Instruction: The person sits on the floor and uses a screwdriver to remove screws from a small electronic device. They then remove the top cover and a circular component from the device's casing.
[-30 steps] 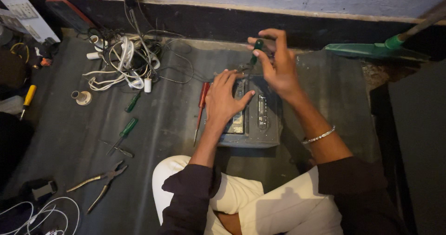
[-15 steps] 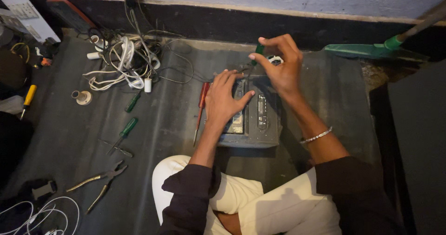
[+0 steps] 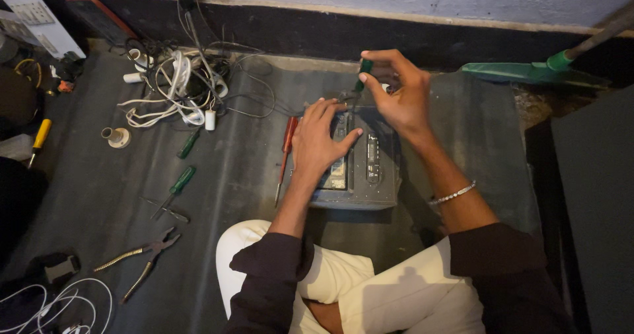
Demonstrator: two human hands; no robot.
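Box (image 3: pixel 360 175) sits right in front of me, screwdrivers (image 3: pixel 285 155) to its left, tangled cables (image 3: pixel 178 86) further left behind them.

Right hand re-grips the screwdriver over the device's far edge

The right hand (image 3: pixel 396 96) now pinches the green-handled screwdriver (image 3: pixel 362 74) between thumb and fingertips, handle clearly exposed, where a second ago the fingers closed over it; the hand sits slightly farther left above the grey device (image 3: pixel 360 175).

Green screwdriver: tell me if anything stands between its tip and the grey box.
Nothing visible does. The right hand holds the green screwdriver over the grey box; the left hand rests beside its tip.
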